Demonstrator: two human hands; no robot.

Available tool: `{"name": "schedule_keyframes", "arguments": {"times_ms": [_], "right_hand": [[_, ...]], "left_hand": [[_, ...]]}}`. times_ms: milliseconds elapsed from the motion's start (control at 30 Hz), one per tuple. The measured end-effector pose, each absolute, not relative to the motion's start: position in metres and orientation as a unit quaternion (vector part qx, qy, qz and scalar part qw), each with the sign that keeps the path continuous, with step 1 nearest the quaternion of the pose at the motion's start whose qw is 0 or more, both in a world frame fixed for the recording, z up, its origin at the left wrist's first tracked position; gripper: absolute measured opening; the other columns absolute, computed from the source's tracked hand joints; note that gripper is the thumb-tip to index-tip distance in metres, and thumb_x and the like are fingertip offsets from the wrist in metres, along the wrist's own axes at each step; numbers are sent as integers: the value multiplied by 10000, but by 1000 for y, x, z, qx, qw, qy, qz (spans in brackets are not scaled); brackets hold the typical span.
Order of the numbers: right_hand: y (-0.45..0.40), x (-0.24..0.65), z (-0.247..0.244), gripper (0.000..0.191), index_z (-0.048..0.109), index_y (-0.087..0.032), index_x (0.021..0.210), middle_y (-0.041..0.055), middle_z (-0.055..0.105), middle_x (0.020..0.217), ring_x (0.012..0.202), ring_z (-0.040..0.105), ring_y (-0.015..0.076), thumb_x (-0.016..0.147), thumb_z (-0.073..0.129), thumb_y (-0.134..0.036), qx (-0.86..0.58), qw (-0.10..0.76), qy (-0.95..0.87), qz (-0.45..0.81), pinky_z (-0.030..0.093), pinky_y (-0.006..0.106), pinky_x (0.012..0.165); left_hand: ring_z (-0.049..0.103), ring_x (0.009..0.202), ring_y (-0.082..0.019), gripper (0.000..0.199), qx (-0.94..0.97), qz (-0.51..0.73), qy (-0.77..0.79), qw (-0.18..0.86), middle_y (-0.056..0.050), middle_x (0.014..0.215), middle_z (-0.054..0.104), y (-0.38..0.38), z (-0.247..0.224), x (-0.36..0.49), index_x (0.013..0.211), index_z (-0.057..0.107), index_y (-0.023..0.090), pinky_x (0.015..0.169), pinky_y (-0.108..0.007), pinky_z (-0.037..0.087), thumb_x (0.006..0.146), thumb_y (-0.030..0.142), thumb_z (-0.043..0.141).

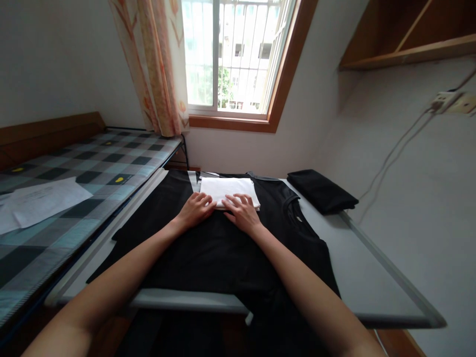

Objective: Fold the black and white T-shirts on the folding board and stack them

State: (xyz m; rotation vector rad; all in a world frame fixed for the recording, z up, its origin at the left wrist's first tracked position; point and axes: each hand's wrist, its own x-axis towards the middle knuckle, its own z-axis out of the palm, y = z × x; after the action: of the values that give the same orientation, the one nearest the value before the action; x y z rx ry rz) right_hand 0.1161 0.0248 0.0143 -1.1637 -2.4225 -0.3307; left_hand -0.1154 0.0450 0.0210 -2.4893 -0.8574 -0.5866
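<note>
A flat white bundle [227, 184], which looks like folded cloth, lies on a black T-shirt [208, 248] spread over a light table. On the bundle's near left corner rests my left hand [196, 210], its fingers slightly bent and its thumb reaching right along the near edge. My right hand [243, 212] lies over the near right part, fingers apart and pressing flat on the white surface. The undersides of both hands are hidden. The shirt's neck opening faces right, and its lower part hangs over the table's near edge.
A folded black cloth [322, 191] sits at the table's [372, 277] far right. Left of the table is a bed with a checked mattress [148, 148] and white papers [44, 201]. A barred window with a curtain [158, 64] is ahead; cables [399, 141] hang along the right wall.
</note>
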Motion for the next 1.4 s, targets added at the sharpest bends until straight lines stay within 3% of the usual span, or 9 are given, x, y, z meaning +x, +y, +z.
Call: {"name": "schedule_keyframes", "arguments": {"times_ms": [300, 567, 700, 967, 1167, 1400], "right_hand": [[28, 112, 13, 496, 409, -245, 1452, 63, 484, 1450, 1319, 409, 268, 961, 415, -178, -415, 203, -869, -175, 261, 443, 1098], [28, 113, 12, 416, 529, -189, 1360, 96, 557, 1378, 1261, 499, 247, 975, 374, -164, -408, 190, -876, -174, 340, 434, 1078], [28, 112, 11, 421, 529, -188, 1363, 87, 556, 1380, 1280, 487, 258, 973, 372, -158, -410, 190, -876, -169, 348, 447, 1081], [28, 118, 13, 595, 364, -279, 1479, 99, 288, 1556, 1358, 400, 286, 920, 388, -75, -471, 208, -838, -180, 366, 473, 1071], [28, 129, 17, 554, 396, -211, 1466, 136, 484, 1437, 1279, 502, 259, 929, 360, -85, -468, 164, -856, -144, 434, 413, 1033], [25, 149, 25, 537, 471, -195, 1417, 139, 513, 1409, 1270, 514, 252, 904, 394, -58, -440, 154, -877, -118, 447, 410, 1031]], "left_hand": [[544, 831, -209, 212, -887, -243, -290, 264, -63, 891, 642, 44, 22, -115, 1034, 659, 193, 762, -355, 408, 949, 206, 465], [551, 1011, -239, 371, -904, -214, -302, 214, -90, 1116, 626, 44, 21, -115, 1291, 549, 226, 861, -372, 409, 926, 189, 495], [566, 941, -232, 347, -901, -202, -306, 231, -90, 1062, 648, 44, 19, -115, 1261, 574, 228, 827, -380, 404, 945, 163, 447], [569, 831, -210, 324, -881, -241, -317, 257, -77, 987, 672, 45, 22, -125, 1221, 601, 237, 755, -375, 400, 951, 171, 435], [587, 902, -193, 362, -923, -197, -262, 202, -71, 1037, 663, 47, 27, -137, 1278, 563, 258, 832, -359, 431, 950, 151, 452], [608, 873, -180, 308, -927, -211, -252, 182, -67, 996, 674, 53, 30, -161, 1212, 606, 243, 820, -348, 455, 945, 181, 466]]}}
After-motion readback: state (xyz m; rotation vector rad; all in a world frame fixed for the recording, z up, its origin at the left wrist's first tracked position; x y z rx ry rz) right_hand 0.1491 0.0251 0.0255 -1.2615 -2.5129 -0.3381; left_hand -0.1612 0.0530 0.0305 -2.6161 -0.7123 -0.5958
